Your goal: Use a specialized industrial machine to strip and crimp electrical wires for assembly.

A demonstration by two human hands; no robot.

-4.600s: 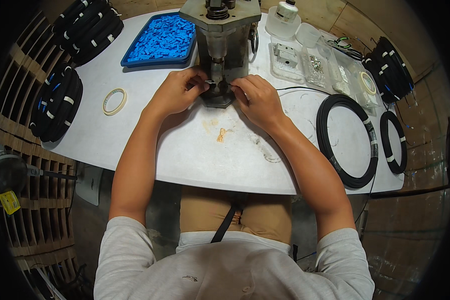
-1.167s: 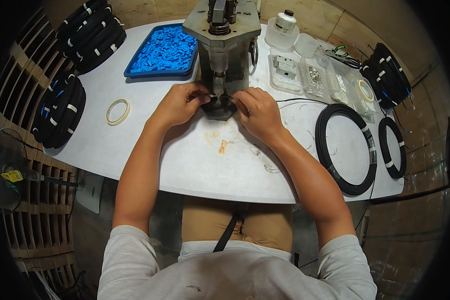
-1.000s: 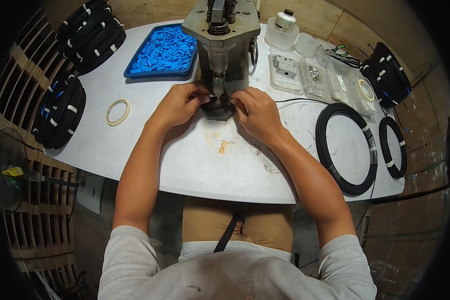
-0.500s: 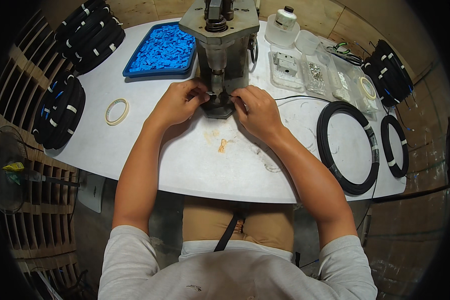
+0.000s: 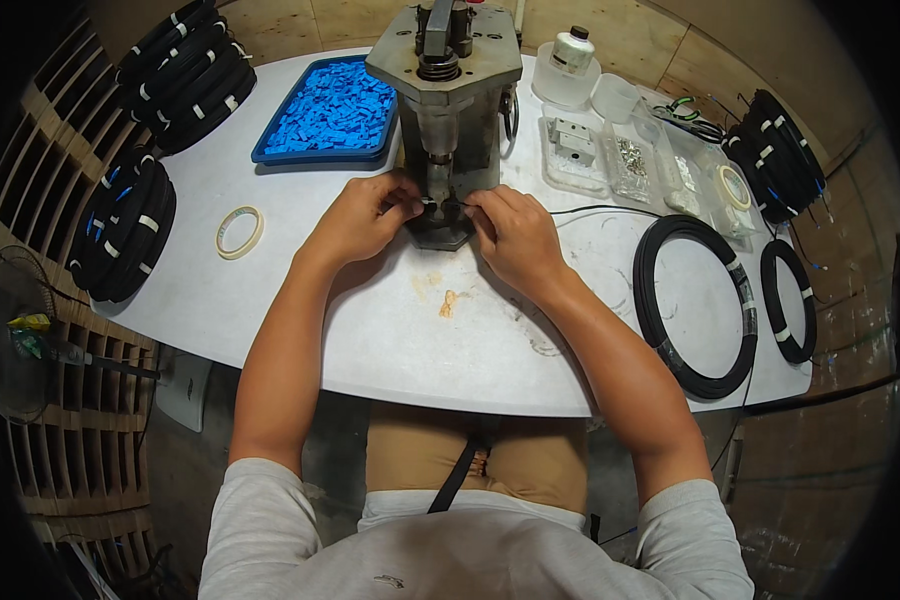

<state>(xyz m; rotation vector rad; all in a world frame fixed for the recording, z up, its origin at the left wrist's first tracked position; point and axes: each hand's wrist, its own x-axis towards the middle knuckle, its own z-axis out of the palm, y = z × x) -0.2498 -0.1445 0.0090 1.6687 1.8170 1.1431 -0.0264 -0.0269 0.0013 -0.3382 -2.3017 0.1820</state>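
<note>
Plywood wall (image 5: 345, 24), rear; white table (image 5: 400, 345), curved by my lens.

Item: metal press (image 5: 450, 120), upright, far middle of the table.

Item: blue tray (image 5: 262, 159) of small blue pieces, left of the press.

Item: large black coil (image 5: 646, 305), right; smaller black coil (image 5: 768, 290), beyond it.

Item: masking tape roll (image 5: 221, 240), left.

Step in hand, as I judge it from my remote station: lining up a black cable (image 5: 605, 208) end at the press's lower tooling. The next move, I judge, calls for a steady hold, level with the tooling, fingertips clear of the ram.

Right hand (image 5: 518, 232): thumb and forefinger together, apparently clamped on the cable, which trails out to the right behind the hand. Its end, between the two hands at the tooling, is too small and dark for me to make out.

Left hand (image 5: 365, 218): thumb and forefinger drawn close at the tooling's left side; whether they pinch anything, I cannot tell.
</note>
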